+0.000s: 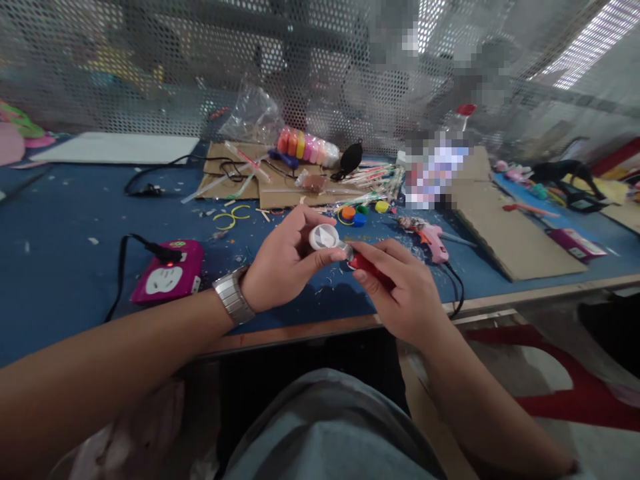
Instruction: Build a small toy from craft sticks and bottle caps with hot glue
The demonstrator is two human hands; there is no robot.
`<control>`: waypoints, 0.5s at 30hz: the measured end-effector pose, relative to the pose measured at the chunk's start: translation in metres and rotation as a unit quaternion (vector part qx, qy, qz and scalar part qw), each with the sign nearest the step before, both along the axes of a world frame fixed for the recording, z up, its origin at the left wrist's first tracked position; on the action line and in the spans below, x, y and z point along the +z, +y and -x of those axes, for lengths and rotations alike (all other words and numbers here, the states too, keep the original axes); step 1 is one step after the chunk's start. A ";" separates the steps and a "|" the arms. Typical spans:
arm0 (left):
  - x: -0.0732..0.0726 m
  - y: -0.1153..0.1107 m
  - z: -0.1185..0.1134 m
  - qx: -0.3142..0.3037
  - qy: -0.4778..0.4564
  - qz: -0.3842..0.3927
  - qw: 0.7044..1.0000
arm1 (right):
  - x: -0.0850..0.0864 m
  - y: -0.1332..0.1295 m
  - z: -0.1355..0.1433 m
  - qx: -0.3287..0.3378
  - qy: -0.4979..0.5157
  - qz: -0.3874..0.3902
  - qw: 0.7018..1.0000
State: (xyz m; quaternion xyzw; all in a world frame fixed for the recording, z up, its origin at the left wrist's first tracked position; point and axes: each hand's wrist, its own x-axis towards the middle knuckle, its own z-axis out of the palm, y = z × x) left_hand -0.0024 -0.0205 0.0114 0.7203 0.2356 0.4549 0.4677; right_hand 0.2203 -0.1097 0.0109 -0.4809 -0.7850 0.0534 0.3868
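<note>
My left hand (285, 260) is closed round a small white bottle cap (324, 237), its hollow side facing up and something pale inside it. In my right hand (405, 287) is a red-handled tool (370, 265) that looks like a utility knife. Its grey metal end meets the edge of the cap beside my left thumb; the exact contact is hidden by my fingers. Just beyond my hands lie orange (349, 213), blue (359, 220) and yellow (382, 207) bottle caps, with a green one among them.
A pink hot glue gun (434, 243) lies right of my hands, its cord running over the table edge. On the left is a purple power strip (170, 270) with a plug in it. Cardboard (515, 233), a clear bottle (435, 167) and bundled sticks (373, 179) stand or lie farther back.
</note>
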 end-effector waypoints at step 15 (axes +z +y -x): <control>-0.003 -0.008 0.000 0.027 0.046 -0.053 0.997 | -0.001 -0.008 0.019 -0.044 -0.012 -0.018 0.999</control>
